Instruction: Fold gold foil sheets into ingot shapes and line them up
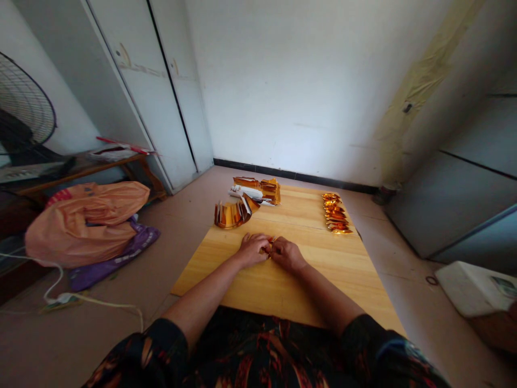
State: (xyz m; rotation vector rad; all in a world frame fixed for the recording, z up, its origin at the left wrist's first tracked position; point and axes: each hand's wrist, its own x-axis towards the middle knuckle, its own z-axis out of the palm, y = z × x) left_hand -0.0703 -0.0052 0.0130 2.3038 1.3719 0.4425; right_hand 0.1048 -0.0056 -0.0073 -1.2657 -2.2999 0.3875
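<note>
My left hand (252, 249) and my right hand (287, 254) meet at the middle of a low wooden table (283, 280). Between their fingertips they pinch a small piece of gold foil paper (270, 247), mostly hidden by the fingers. A curled stack of gold foil sheets (232, 213) lies at the table's left edge, beyond my left hand. A row of folded gold pieces (336, 214) runs along the far right side of the table. A pile of gold and white paper packs (258, 189) sits at the far end.
An orange plastic bag (86, 221) on a purple bag lies on the floor to the left, near a white cable (68, 296). A fan (24, 116) and a wooden bench stand at far left. A white box (472, 288) sits at right.
</note>
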